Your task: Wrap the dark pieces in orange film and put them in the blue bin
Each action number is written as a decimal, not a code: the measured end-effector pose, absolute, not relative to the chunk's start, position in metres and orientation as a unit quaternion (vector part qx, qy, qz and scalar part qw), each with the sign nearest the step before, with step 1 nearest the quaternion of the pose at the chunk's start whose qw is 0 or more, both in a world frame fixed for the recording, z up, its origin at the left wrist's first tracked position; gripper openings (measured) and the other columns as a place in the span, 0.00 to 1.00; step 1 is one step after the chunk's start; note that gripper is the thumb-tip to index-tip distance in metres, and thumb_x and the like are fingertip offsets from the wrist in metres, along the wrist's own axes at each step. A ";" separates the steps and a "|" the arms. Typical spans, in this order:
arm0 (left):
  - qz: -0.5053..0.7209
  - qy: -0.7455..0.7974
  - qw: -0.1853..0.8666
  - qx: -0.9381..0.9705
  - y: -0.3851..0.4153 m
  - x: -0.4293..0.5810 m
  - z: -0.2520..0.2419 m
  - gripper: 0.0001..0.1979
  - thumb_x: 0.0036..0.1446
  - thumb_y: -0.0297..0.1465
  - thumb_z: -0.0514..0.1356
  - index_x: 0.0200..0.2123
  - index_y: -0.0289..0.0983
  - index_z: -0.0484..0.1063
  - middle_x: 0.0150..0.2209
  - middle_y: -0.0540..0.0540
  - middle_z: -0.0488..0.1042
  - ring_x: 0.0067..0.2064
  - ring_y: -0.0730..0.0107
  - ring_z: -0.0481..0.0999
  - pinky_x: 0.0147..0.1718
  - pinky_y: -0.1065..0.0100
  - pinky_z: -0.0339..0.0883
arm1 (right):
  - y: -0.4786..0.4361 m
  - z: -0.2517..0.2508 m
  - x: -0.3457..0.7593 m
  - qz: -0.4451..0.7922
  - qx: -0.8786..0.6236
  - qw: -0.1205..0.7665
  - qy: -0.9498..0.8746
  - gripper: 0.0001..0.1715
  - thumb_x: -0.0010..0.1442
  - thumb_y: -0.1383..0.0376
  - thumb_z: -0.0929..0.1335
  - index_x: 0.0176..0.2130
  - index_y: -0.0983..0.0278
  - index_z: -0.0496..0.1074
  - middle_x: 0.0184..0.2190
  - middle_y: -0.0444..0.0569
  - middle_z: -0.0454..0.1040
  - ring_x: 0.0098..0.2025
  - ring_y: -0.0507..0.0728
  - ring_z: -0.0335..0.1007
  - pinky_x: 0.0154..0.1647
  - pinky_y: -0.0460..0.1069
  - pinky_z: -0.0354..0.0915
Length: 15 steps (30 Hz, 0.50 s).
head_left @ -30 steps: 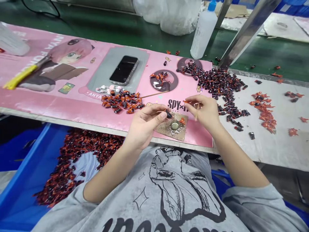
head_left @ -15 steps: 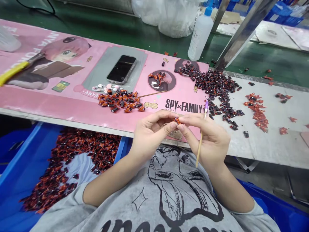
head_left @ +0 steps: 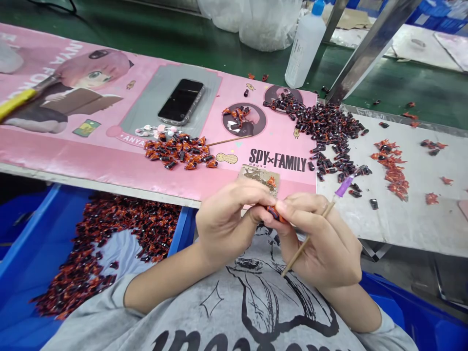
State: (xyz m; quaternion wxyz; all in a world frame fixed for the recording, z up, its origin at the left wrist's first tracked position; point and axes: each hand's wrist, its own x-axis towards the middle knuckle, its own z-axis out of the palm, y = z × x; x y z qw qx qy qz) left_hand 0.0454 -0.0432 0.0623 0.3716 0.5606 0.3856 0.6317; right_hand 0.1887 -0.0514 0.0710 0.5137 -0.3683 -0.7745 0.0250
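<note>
A small orange-and-black plastic part (head_left: 273,212) is pinched between the fingertips of both hands, just off the table's front edge. My left hand (head_left: 234,219) is closed on it from the left, its fingers curled. My right hand (head_left: 321,234) grips it from the other side and also keeps a thin wooden stick (head_left: 309,239) with a purple collar (head_left: 344,186) across its fingers. The fingertips cover much of the part. Behind the hands lies a stained, brownish square card (head_left: 252,174) with an orange piece (head_left: 271,181) on it.
Dark caps (head_left: 329,126) are heaped at centre right, near orange pieces (head_left: 391,168). A pile of orange-and-black parts (head_left: 179,152) lies left of the card, below a phone (head_left: 182,101). A blue bin (head_left: 40,229) full of parts stands lower left. A bottle (head_left: 305,46) and metal post (head_left: 369,48) stand behind.
Both hands have moved down toward my body with the part, uncovering the card and the orange piece on it. The stick has tilted, its purple end swinging to the right.
</note>
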 end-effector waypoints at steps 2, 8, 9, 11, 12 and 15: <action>0.648 0.368 0.320 0.585 -0.045 0.047 0.058 0.02 0.60 0.32 0.68 0.33 0.43 0.81 0.30 0.49 0.81 0.33 0.68 0.79 0.37 0.67 0.74 | -0.056 0.073 0.188 0.024 -0.373 0.511 -0.774 0.14 0.64 0.73 0.69 0.48 0.59 0.73 0.35 0.49 0.82 0.35 0.57 0.79 0.32 0.52 0.78; 0.684 0.296 0.204 0.635 -0.035 0.051 0.043 0.03 0.63 0.30 0.64 0.37 0.40 0.79 0.30 0.49 0.80 0.33 0.70 0.80 0.34 0.70 0.75 | -0.056 0.069 0.185 0.024 -0.369 0.536 -0.759 0.12 0.62 0.77 0.70 0.43 0.63 0.74 0.35 0.49 0.81 0.35 0.55 0.79 0.32 0.50 0.77; 0.686 0.293 0.208 0.633 -0.034 0.051 0.040 0.03 0.64 0.31 0.64 0.37 0.40 0.78 0.30 0.49 0.80 0.33 0.71 0.80 0.34 0.70 0.75 | -0.054 0.068 0.186 0.038 -0.368 0.536 -0.759 0.10 0.62 0.76 0.71 0.42 0.64 0.74 0.35 0.50 0.81 0.35 0.54 0.78 0.33 0.49 0.77; 0.677 0.313 0.276 0.606 -0.033 0.052 0.037 0.04 0.63 0.33 0.65 0.35 0.39 0.78 0.30 0.49 0.79 0.32 0.72 0.79 0.32 0.72 0.75 | -0.049 0.066 0.188 0.077 -0.374 0.518 -0.765 0.07 0.62 0.74 0.72 0.41 0.65 0.73 0.35 0.49 0.80 0.36 0.53 0.78 0.36 0.47 0.77; 0.665 0.329 0.332 0.583 -0.033 0.052 0.035 0.06 0.63 0.35 0.65 0.34 0.39 0.78 0.30 0.49 0.79 0.32 0.73 0.79 0.31 0.73 0.74 | -0.047 0.065 0.190 0.097 -0.380 0.505 -0.769 0.07 0.62 0.73 0.73 0.41 0.64 0.74 0.35 0.49 0.80 0.38 0.53 0.78 0.38 0.47 0.77; 0.609 0.372 0.472 0.518 -0.023 0.046 0.032 0.12 0.58 0.43 0.68 0.33 0.40 0.78 0.30 0.49 0.79 0.28 0.74 0.78 0.27 0.74 0.73 | -0.043 0.063 0.202 0.130 -0.403 0.478 -0.769 0.12 0.63 0.67 0.73 0.48 0.62 0.75 0.42 0.50 0.81 0.44 0.56 0.79 0.45 0.51 0.77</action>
